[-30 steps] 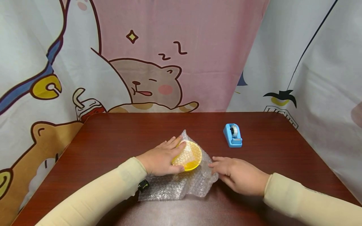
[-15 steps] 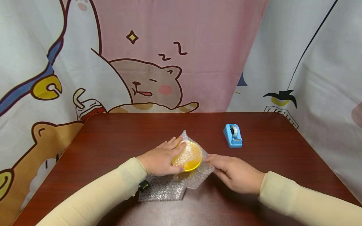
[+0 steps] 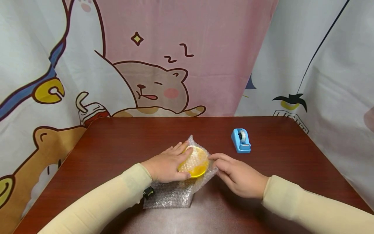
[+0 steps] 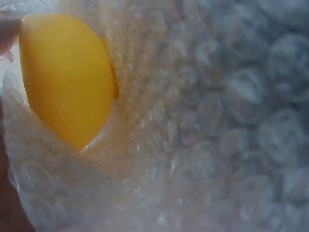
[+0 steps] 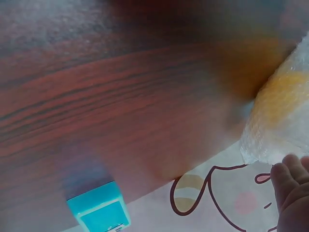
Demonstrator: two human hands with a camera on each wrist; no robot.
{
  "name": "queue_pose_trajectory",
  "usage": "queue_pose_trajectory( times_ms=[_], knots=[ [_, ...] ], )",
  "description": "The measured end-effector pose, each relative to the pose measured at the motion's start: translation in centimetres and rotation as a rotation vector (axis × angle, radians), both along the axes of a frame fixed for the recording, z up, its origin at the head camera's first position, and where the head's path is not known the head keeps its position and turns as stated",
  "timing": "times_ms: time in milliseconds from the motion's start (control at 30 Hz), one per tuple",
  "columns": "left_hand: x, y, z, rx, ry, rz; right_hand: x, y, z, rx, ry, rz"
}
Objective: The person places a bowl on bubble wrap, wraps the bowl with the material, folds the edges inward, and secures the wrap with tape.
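Observation:
A yellow bowl [image 3: 200, 171] stands near the middle of the table, partly covered by clear bubble wrap [image 3: 169, 196]. My left hand [image 3: 168, 164] lies across the wrapped top, fingers straight and spread, pressing the film down. At the bowl's right side, my right hand [image 3: 240, 177] pinches a loose flap of the wrap, its index finger reaching the rim. The left wrist view shows the curved yellow side of the bowl [image 4: 67, 77] through a gap in the bubble wrap [image 4: 207, 145]. In the right wrist view, wrap [image 5: 275, 125] covers the bowl's side.
A blue tape dispenser [image 3: 241, 140] with a roll of clear tape stands at the back right of the brown table [image 3: 131, 133]. Behind the table's far edge hangs a cartoon-printed curtain [image 3: 216, 58]. A small black device [image 3: 148, 192] sits at the left wrist.
My right hand has moved left and slightly away from me, drawing the right flap of wrap up against the bowl's side. The left hand stays in place.

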State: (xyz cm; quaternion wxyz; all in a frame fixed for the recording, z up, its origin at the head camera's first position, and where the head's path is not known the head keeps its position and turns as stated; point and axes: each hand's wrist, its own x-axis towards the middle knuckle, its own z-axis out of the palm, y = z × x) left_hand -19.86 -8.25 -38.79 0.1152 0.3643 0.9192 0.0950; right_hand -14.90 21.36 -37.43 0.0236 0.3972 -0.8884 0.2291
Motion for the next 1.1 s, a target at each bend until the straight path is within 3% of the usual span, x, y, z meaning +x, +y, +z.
queue_pose_trajectory(
  times_ms=[133,400,667,900,1100],
  knots=[
    [0.0,0.0,0.0,0.013,-0.006,-0.002,-0.4,-0.5,0.0,-0.017,-0.006,0.007],
    [0.0,0.0,0.0,0.029,-0.024,-0.009,-1.5,-2.0,0.1,-0.116,-0.099,-0.103],
    [0.0,-0.1,0.0,0.034,-0.028,-0.013,-2.2,-3.6,-0.3,-0.155,-0.052,-0.185],
    [-0.2,-0.2,0.0,0.047,-0.035,-0.024,-2.8,-5.0,-1.1,-0.164,0.059,-0.207],
    [-0.4,-0.4,0.0,0.084,-0.056,-0.041,-3.3,-6.0,-1.6,-0.137,0.015,-0.244]
  ],
)
